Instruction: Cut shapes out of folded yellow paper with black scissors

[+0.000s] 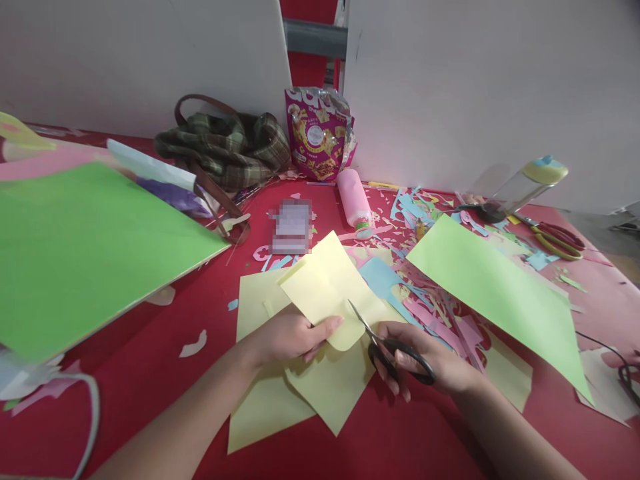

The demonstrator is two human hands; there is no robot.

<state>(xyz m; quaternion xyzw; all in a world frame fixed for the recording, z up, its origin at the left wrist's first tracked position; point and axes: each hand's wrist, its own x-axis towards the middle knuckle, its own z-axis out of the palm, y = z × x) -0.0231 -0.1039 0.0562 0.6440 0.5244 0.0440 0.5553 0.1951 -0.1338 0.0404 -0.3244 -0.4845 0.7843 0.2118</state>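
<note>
My left hand (295,337) pinches a folded piece of pale yellow paper (325,280) between thumb and fingers. Its lower right corner is cut to a rounded edge. In my right hand (415,353) is a pair of scissors (385,347) with black handles, fingers through the loops. The blades point up and left and meet the paper's right side near the rounded corner; one blade is partly hidden by the paper. Beneath both hands, more yellow sheets (270,407) lie overlapping on the red table (200,400).
Green sheets lie at left (100,247) and right (490,300). Paper scraps (435,313) litter the right side. Behind are a pink bottle (354,197), a purple snack bag (317,133) and a plaid bag (230,147). Further right sit a clear bottle (525,187) and red-and-yellow-handled scissors (557,240).
</note>
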